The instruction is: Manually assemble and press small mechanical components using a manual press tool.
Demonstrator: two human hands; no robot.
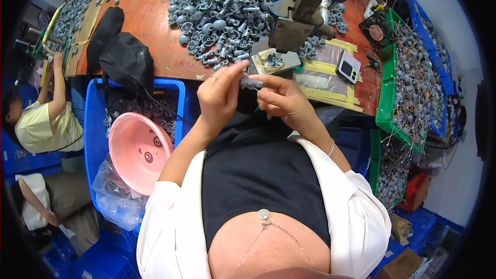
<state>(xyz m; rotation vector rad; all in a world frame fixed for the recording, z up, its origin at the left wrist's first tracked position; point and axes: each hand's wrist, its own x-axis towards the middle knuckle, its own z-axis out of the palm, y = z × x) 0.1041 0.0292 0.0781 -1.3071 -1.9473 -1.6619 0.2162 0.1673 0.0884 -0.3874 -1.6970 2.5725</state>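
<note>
My left hand (222,92) and my right hand (285,99) meet just in front of the table's near edge. Between their fingertips is a small grey plastic part (251,82), pinched from both sides; fingers cover some of it. Just beyond my hands, a light-coloured fixture block (289,62) sits under the head of a dark metal bench press (292,33), and another grey piece (274,60) rests in it. A large heap of loose grey plastic parts (222,20) spreads across the table behind and left of the press.
Right of the fixture lie a taped plastic sheet (315,81) and a phone (349,67). Green crates (385,116) of wired parts stand at right. A black bag (126,59) hangs over the table edge at left, above a blue crate (92,139) with a pink basin (120,144). Two people are farther left.
</note>
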